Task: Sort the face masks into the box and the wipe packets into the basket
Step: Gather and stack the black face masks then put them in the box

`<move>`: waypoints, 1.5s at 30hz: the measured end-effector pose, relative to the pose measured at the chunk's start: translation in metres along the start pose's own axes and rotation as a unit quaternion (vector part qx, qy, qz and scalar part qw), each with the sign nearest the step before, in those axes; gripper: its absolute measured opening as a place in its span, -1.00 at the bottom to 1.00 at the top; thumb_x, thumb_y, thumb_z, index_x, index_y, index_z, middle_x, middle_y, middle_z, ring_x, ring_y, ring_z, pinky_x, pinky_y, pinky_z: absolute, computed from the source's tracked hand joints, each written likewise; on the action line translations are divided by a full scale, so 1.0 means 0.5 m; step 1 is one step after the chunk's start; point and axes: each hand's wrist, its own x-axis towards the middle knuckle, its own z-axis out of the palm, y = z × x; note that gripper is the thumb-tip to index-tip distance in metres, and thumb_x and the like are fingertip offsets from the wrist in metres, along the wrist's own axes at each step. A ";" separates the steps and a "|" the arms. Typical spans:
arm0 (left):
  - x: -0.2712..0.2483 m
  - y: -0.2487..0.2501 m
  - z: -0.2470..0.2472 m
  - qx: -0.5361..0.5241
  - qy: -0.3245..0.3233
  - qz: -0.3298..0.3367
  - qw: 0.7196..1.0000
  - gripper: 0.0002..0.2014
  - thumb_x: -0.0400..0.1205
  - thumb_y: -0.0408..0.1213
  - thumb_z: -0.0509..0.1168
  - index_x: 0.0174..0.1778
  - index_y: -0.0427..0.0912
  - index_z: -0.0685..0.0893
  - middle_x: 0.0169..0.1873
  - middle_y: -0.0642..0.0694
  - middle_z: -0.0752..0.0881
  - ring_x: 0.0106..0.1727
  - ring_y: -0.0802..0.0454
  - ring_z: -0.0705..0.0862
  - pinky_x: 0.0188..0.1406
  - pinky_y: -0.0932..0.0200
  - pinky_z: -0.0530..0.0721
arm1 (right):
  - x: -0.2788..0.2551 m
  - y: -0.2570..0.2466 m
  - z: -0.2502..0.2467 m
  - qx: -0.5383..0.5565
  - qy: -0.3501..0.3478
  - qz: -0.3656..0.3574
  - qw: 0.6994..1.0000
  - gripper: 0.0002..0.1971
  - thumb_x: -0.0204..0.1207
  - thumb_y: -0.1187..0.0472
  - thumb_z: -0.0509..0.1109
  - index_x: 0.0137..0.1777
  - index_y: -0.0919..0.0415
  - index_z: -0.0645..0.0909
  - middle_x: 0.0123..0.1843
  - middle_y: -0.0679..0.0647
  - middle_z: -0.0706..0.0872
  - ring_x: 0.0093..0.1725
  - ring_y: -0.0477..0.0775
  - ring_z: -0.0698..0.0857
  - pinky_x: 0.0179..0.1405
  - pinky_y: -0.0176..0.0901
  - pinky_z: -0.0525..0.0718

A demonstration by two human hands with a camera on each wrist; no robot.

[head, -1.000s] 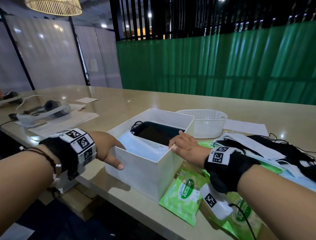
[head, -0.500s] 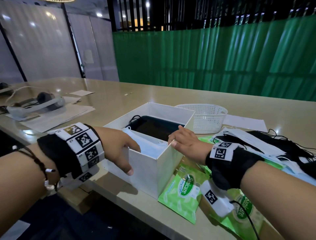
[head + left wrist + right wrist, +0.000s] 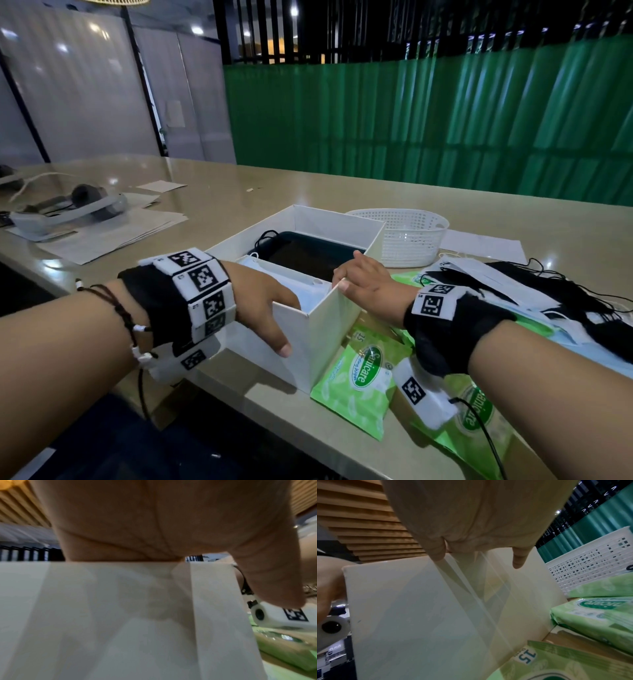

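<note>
The left hand (image 3: 260, 305) has slid along to grip the white box (image 3: 318, 342) at its near wall. The right hand (image 3: 368, 286) pinches the right rim. Box overhangs the table (image 3: 376, 202) edge; Sanicare wipe packets (image 3: 359, 377) crowd its right.

The left hand's fingers (image 3: 274, 301) vanish behind the box (image 3: 298, 346) rim, so its grip stays unclear.

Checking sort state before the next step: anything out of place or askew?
Yes. The white box sits skewed, its near corner overhanging the table edge, gripped by left hand and right hand. The basket shows no wipe packets; they lie on the table.
</note>
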 end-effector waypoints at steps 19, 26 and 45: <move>-0.015 0.224 -0.085 -0.230 0.205 0.257 0.916 -0.69 0.38 0.14 0.40 0.00 0.20 0.66 -0.16 0.14 0.74 -0.01 0.09 0.70 0.18 0.13 0.59 | -0.181 0.070 -0.145 -0.056 0.085 0.140 0.985 -0.67 0.60 0.01 0.29 0.35 -0.05 0.48 0.37 -0.10 0.50 0.27 -0.08 0.50 0.06 -0.40 0.31; 0.071 0.334 -0.050 -0.321 0.202 0.274 0.884 -0.77 0.58 -0.04 0.34 0.13 0.04 0.65 -0.15 0.09 0.70 -0.13 0.16 0.68 -0.13 0.27 0.58 | -0.331 0.220 -0.251 -0.050 0.053 0.370 0.926 -0.83 0.61 -0.05 0.23 -0.05 0.02 0.54 -0.17 0.00 0.61 -0.25 -0.02 0.51 -0.34 -0.28 0.38; 0.340 0.451 0.006 -0.532 0.062 0.022 0.844 -0.77 0.64 -0.15 0.28 -0.25 -0.17 0.46 -0.31 -0.13 0.53 -0.41 0.02 0.52 -0.36 0.16 0.56 | -0.458 0.365 -0.242 -0.149 -0.061 0.527 0.834 -0.53 0.59 -0.10 0.25 0.35 0.20 0.53 0.38 0.11 0.59 0.34 0.12 0.56 0.17 -0.22 0.46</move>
